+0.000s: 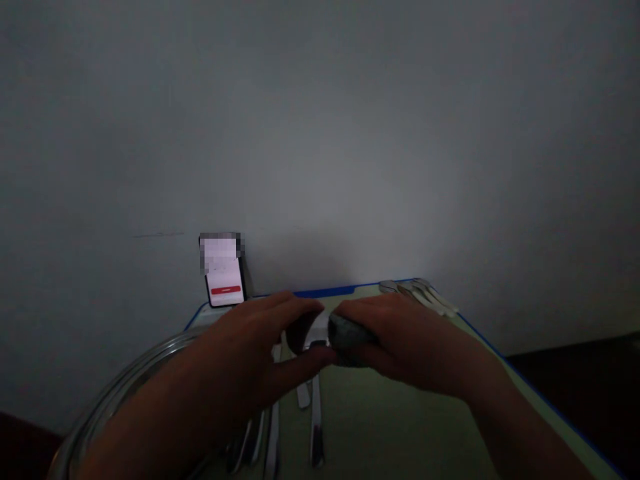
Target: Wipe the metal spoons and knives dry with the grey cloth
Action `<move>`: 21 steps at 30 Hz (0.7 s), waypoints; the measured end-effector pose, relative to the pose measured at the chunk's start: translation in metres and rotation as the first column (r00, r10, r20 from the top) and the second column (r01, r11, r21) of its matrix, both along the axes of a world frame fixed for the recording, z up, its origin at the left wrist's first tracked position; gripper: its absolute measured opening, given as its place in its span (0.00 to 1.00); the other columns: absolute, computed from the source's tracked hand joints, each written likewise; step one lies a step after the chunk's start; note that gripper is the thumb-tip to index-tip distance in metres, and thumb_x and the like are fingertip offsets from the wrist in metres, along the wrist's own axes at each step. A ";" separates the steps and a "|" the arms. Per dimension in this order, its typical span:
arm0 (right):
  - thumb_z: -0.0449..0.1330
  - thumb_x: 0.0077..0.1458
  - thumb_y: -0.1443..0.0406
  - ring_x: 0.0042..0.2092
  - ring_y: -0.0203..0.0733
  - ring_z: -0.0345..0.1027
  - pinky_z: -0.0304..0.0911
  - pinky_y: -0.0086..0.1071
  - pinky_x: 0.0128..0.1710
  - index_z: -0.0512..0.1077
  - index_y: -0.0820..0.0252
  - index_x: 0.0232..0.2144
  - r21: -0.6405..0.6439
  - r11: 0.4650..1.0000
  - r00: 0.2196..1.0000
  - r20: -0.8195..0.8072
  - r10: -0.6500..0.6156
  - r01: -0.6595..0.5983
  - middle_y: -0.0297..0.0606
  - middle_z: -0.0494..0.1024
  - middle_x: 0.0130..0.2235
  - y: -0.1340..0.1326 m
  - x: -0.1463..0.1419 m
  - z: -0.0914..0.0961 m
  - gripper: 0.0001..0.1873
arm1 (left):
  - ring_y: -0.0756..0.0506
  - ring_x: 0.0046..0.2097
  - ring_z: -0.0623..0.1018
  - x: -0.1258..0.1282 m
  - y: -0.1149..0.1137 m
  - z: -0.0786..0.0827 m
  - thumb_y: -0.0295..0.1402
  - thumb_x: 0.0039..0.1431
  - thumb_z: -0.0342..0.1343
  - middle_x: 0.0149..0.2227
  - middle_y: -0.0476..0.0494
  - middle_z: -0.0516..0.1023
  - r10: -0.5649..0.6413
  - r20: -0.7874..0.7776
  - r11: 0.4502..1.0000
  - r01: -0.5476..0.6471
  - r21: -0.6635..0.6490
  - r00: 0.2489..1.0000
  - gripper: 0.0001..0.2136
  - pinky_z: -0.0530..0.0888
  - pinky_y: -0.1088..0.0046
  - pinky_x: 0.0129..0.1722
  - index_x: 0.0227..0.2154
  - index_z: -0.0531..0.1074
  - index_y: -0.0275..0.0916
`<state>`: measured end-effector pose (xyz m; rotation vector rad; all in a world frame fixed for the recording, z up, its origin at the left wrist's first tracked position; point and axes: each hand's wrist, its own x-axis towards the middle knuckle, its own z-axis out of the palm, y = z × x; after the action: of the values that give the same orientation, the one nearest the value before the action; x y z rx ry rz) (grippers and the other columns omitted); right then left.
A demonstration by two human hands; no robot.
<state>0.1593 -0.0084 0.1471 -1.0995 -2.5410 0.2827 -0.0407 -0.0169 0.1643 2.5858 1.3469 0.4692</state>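
The picture is dim. Both my hands meet over a pale table [390, 427] with a blue edge. My right hand [400, 337] is closed around a dark grey rounded thing, perhaps a sponge or cloth [345, 333]. My left hand [265, 347] is curled, thumb and fingers pinched on a small pale piece [319, 328] right beside the grey thing; what it is I cannot make out. Several pieces of metal cutlery [315, 413] lie on the table under my hands, handles toward me.
A phone [225, 273] with a lit screen leans against the grey wall at the table's back left. A round glass or metal bowl rim [125, 387] sits at the near left. Several more pale utensils [425, 297] lie at the back right corner.
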 end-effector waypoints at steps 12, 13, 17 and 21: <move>0.52 0.56 0.56 0.31 0.35 0.67 0.56 0.27 0.31 0.71 0.57 0.33 -0.159 0.987 0.996 -0.090 -0.022 0.008 0.33 0.76 0.31 0.005 0.029 0.006 0.13 | 0.50 0.27 0.73 -0.030 0.009 -0.001 0.42 0.54 0.53 0.27 0.51 0.74 0.060 0.084 0.993 -0.067 0.092 0.995 0.13 0.68 0.77 0.28 0.39 0.70 0.41; 0.52 0.56 0.55 0.31 0.35 0.67 0.56 0.27 0.31 0.71 0.57 0.33 -0.165 0.986 0.995 -0.095 -0.026 0.010 0.33 0.76 0.31 0.004 0.030 0.007 0.13 | 0.50 0.27 0.73 -0.029 0.009 -0.001 0.41 0.54 0.52 0.27 0.51 0.74 0.058 0.086 0.993 -0.067 0.099 0.995 0.12 0.68 0.77 0.27 0.38 0.70 0.40; 0.52 0.56 0.57 0.31 0.36 0.67 0.57 0.28 0.31 0.71 0.58 0.33 -0.152 0.988 0.997 -0.078 -0.012 0.000 0.35 0.76 0.31 0.002 0.023 0.009 0.13 | 0.51 0.22 0.68 -0.010 0.006 0.002 0.37 0.58 0.43 0.21 0.52 0.70 0.011 0.064 0.994 -0.018 0.110 0.998 0.12 0.63 0.77 0.21 0.28 0.68 0.38; 0.51 0.56 0.61 0.30 0.35 0.66 0.55 0.28 0.30 0.71 0.58 0.33 -0.121 0.991 0.997 -0.060 0.052 -0.059 0.34 0.76 0.31 0.003 0.010 0.006 0.10 | 0.53 0.19 0.63 0.012 0.006 0.002 0.36 0.59 0.40 0.16 0.53 0.64 -0.031 0.002 0.994 0.030 0.102 1.000 0.15 0.59 0.77 0.20 0.21 0.67 0.38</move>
<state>0.1696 -0.0058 0.1534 -1.0497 -2.5359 0.4840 -0.0285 -0.0104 0.1663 2.6818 1.3134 0.5510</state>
